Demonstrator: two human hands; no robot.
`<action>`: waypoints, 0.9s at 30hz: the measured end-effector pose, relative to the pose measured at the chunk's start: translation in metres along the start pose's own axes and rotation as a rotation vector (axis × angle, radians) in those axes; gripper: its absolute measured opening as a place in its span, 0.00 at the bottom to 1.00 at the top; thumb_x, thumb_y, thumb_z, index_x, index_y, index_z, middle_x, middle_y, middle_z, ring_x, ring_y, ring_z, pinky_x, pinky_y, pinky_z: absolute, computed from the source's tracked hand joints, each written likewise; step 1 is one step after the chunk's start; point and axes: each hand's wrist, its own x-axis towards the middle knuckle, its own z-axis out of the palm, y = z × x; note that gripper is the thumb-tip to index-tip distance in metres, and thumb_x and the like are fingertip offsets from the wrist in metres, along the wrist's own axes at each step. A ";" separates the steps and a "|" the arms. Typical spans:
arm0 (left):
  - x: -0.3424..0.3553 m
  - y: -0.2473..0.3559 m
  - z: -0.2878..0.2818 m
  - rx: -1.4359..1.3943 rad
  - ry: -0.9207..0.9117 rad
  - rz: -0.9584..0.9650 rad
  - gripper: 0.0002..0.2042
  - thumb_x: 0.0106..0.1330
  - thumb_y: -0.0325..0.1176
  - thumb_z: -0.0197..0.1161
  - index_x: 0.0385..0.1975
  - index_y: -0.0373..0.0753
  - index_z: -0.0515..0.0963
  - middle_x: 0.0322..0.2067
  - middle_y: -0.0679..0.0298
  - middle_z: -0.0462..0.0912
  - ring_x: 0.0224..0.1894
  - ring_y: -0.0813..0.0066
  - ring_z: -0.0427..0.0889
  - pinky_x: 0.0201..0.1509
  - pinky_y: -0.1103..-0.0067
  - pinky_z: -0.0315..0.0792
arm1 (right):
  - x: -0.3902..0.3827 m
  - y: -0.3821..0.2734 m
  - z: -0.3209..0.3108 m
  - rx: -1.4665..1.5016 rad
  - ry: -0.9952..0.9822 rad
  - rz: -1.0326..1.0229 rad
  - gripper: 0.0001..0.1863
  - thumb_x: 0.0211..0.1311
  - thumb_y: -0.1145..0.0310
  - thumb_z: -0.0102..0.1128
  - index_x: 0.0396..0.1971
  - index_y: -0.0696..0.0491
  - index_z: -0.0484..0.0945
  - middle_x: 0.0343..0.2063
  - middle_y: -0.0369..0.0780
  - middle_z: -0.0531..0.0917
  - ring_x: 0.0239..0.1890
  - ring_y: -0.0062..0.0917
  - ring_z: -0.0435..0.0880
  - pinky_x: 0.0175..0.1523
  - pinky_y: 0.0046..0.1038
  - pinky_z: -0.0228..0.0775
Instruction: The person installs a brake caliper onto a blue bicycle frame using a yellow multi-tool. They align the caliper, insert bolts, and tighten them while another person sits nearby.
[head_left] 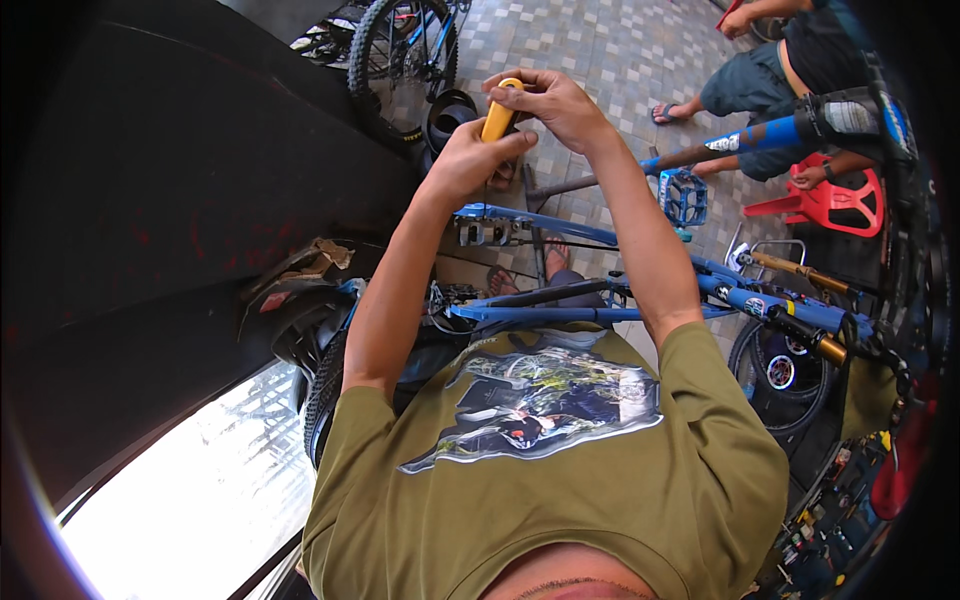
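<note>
Both my hands are raised above a blue bicycle frame (580,232), gripping one yellow-handled tool (497,120) between them. My left hand (468,158) is closed around the lower part of the handle, its thumb lying across toward the right. At the upper end, which has a dark hole in it, the fingers of my right hand (560,108) pinch the handle. A thin dark shaft seems to run down below my left hand toward a grey metal part (484,233) at the end of the frame. Whether it touches that part I cannot tell.
A blue pedal (683,197) and fork (760,140) stand right of my arms. Beyond sit people near a red plastic chair (840,197). A bicycle wheel (404,70) is at the far left, beside a dark panel (180,200). Tools (830,520) lie lower right.
</note>
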 end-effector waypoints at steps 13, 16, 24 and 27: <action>0.012 -0.021 -0.007 -0.474 -0.129 -0.129 0.09 0.65 0.29 0.65 0.40 0.36 0.74 0.25 0.66 0.75 0.24 0.76 0.77 0.27 0.75 0.75 | 0.009 0.013 -0.011 0.056 -0.060 0.027 0.20 0.73 0.69 0.57 0.61 0.59 0.76 0.54 0.40 0.83 0.54 0.26 0.85 0.66 0.32 0.76; 0.005 -0.014 -0.005 -0.302 -0.131 -0.055 0.09 0.67 0.30 0.67 0.41 0.38 0.73 0.25 0.69 0.73 0.24 0.78 0.76 0.27 0.77 0.74 | 0.003 0.014 -0.015 0.296 -0.135 0.054 0.22 0.71 0.73 0.58 0.64 0.57 0.74 0.54 0.42 0.83 0.52 0.27 0.85 0.62 0.31 0.78; -0.004 -0.004 0.001 0.180 0.039 0.052 0.21 0.64 0.43 0.72 0.45 0.32 0.76 0.32 0.62 0.81 0.34 0.76 0.83 0.35 0.75 0.79 | 0.004 0.001 0.001 -0.261 0.122 0.061 0.29 0.62 0.51 0.74 0.51 0.58 0.78 0.38 0.37 0.83 0.40 0.21 0.84 0.46 0.24 0.79; -0.007 0.005 0.002 0.422 0.207 0.181 0.17 0.66 0.39 0.70 0.45 0.34 0.78 0.30 0.65 0.80 0.32 0.79 0.80 0.34 0.76 0.77 | 0.009 0.002 0.013 -0.462 0.264 0.009 0.28 0.60 0.49 0.76 0.47 0.56 0.78 0.32 0.34 0.81 0.36 0.19 0.82 0.43 0.22 0.77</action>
